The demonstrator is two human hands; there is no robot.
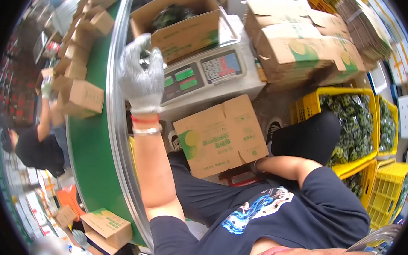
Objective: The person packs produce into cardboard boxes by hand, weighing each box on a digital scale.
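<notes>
My left hand (pixel 141 77), in a grey knit glove, is raised beside an open cardboard box (pixel 185 38) on a weighing scale (pixel 183 82). Its fingers are curled, with a small dark and whitish bit showing between them that I cannot make out. Dark green wrapped produce (pixel 174 14) lies inside that box. In front of my lap, between my knees, a printed cardboard box (pixel 220 138) is tilted. My right forearm (pixel 280 167) reaches to its lower edge; the right hand is hidden behind the box.
A green conveyor belt (pixel 92 156) with a metal rail runs along my left, carrying cardboard boxes (pixel 80 97). Folded cartons (pixel 296 44) are stacked at right. Yellow crates (pixel 334 171) of green packs stand by my right knee. Two co-workers (pixel 41 147) are across the belt.
</notes>
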